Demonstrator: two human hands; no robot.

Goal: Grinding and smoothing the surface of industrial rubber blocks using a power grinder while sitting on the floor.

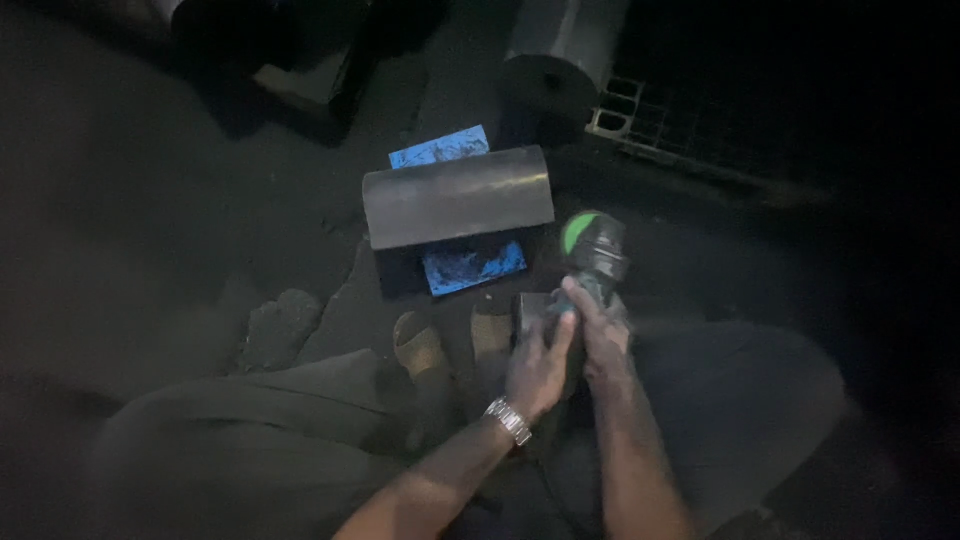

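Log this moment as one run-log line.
left hand: on power tool body | right hand: gripping green-and-black power tool | ahead: curved metal piece on blue sheet | setting: dim floor

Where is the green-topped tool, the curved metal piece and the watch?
Power tool (594, 243), head view, its green-and-black top.
Curved metal piece (457, 196), head view, middle of its rounded surface.
Watch (509, 420), head view, band on left wrist.

Very dim, grainy frame — light falls only mid-picture, catching a soft sheen on the curved metal sheet (458, 195). Corners sink to near black, heavy vignette. Slight motion softness on the hands; edges murky — detail lost.
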